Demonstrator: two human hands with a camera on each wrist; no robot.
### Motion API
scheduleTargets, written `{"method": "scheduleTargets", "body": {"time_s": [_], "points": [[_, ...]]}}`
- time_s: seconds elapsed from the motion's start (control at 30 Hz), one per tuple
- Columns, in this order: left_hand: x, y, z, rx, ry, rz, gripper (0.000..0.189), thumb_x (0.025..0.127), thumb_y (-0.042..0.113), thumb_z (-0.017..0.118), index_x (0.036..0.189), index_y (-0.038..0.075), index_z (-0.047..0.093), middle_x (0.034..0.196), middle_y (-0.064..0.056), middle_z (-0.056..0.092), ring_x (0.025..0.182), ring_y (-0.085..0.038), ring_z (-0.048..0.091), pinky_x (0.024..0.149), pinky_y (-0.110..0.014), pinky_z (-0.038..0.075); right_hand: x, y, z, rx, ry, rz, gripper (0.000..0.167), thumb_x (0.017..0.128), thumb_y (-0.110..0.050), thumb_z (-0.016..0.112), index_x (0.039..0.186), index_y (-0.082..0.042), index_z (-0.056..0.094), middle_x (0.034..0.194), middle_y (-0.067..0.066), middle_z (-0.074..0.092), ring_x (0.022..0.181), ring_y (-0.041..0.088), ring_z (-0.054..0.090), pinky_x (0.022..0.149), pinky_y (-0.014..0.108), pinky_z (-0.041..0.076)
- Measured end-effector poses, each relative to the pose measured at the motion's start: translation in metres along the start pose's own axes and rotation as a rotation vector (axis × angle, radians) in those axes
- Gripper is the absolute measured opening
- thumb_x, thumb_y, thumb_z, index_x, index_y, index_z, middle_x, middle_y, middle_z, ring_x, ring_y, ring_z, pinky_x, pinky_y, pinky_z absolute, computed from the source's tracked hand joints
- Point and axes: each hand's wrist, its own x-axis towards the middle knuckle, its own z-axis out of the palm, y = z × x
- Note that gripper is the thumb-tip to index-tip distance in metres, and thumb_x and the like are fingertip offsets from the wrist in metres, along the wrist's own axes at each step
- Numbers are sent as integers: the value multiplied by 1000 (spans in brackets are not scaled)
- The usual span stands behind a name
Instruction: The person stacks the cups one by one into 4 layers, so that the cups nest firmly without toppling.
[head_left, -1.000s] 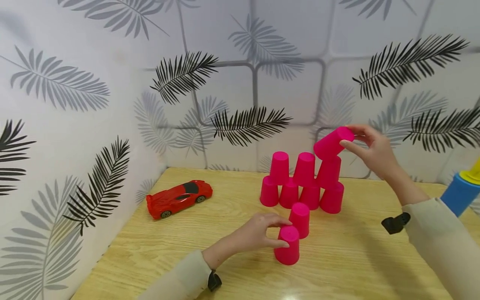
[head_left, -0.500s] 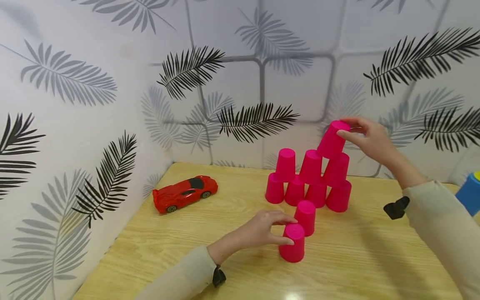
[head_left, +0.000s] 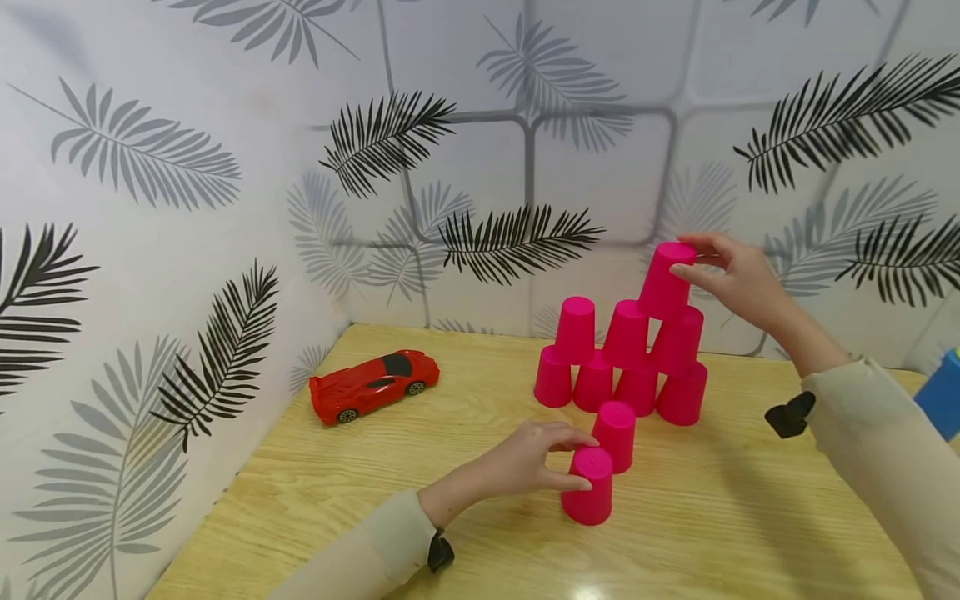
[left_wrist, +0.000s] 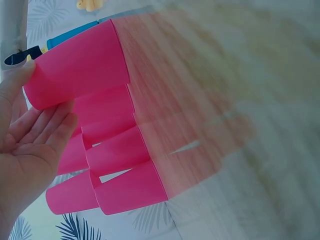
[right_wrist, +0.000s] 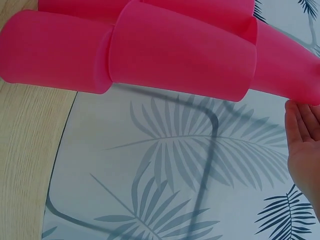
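Upside-down pink cups form a stack (head_left: 626,333), with a bottom row of several cups and three in the row above. At the stack's upper right, my right hand (head_left: 738,279) holds a pink cup (head_left: 663,283) between thumb and fingers. That cup stands nearly upright over the middle and right second-row cups, its rim right at their tops. Nearer me, my left hand (head_left: 517,462) grips another upside-down cup (head_left: 587,504) on the table. Close behind it stands one more cup (head_left: 615,433). The right wrist view shows right fingertips (right_wrist: 295,110) at the top cup's base.
A red toy car (head_left: 375,386) sits on the wooden table (head_left: 450,550) to the left. Something blue (head_left: 943,396) shows at the right edge. Leaf-patterned walls (head_left: 465,167) rise behind and to the left, close behind the stack.
My right hand has turned its cup from strongly tilted to nearly upright atop the second row. The left hand keeps its grip on the front cup. The head view has shifted slightly.
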Motion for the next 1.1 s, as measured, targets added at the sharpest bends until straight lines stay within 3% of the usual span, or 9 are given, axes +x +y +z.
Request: {"method": "scheduleTargets", "body": {"time_s": [0.1, 0.13, 0.33, 0.4, 0.6, 0.77, 0.97, 1.1], "points": [[-1, 0, 0, -15, -13, -15, 48, 86, 25, 76, 129, 11, 61, 128, -4, 67, 114, -11, 65, 97, -22, 54, -3, 0, 0, 20, 25, 1, 63, 95, -33, 64, 147, -7, 41, 142, 19, 49, 128, 35, 50, 75, -6, 39], [-1, 0, 0, -13, -17, -22, 49, 86, 25, 76, 130, 11, 60, 128, -4, 66, 114, -11, 65, 98, -23, 54, -6, 1, 0, 26, 46, 0, 63, 95, -33, 64, 147, -8, 40, 142, 18, 49, 129, 34, 49, 77, -7, 38], [-6, 0, -14, -20, 18, -42, 49, 85, 25, 77, 129, 12, 60, 127, -2, 67, 115, -12, 65, 100, -23, 53, -26, 9, 0, 173, 224, -109, 53, 93, -13, 67, 142, -7, 48, 126, -12, 57, 117, -3, 52, 92, -3, 40], [-7, -1, -24, -57, 60, -20, 48, 84, 22, 77, 128, 11, 61, 125, -3, 67, 115, -15, 65, 100, -23, 52, -34, 11, 1, 232, 284, -172, 50, 90, -3, 67, 138, -5, 52, 121, -20, 58, 113, -7, 54, 95, 0, 41], [-8, -1, -62, -94, 253, 19, 48, 83, 16, 78, 126, 5, 61, 123, -9, 67, 116, -23, 65, 101, -26, 53, -58, 17, 7, 325, 390, -322, 48, 83, 17, 64, 130, 8, 55, 119, -14, 63, 111, 0, 60, 96, 9, 47], [0, 1, -91, -107, 429, 44, 49, 83, 12, 78, 127, 3, 59, 122, -12, 67, 116, -25, 65, 102, -32, 53, -80, 19, 16, 383, 408, -370, 46, 84, 19, 61, 129, 15, 52, 121, -11, 64, 113, 2, 61, 96, 14, 49], [19, 1, -116, -203, 634, 89, 49, 84, 8, 76, 129, 2, 57, 123, -14, 63, 115, -26, 62, 103, -31, 51, -102, 19, 40, 535, 361, -417, 45, 82, 21, 62, 125, 21, 50, 121, -4, 66, 113, 4, 63, 96, 11, 49], [39, 3, -123, -233, 751, 108, 49, 85, 9, 75, 129, 1, 56, 126, -15, 61, 116, -27, 62, 104, -32, 51, -112, 18, 57, 496, 298, -415, 48, 79, 22, 64, 124, 20, 51, 123, -5, 65, 113, 3, 62, 98, 9, 48]]}}
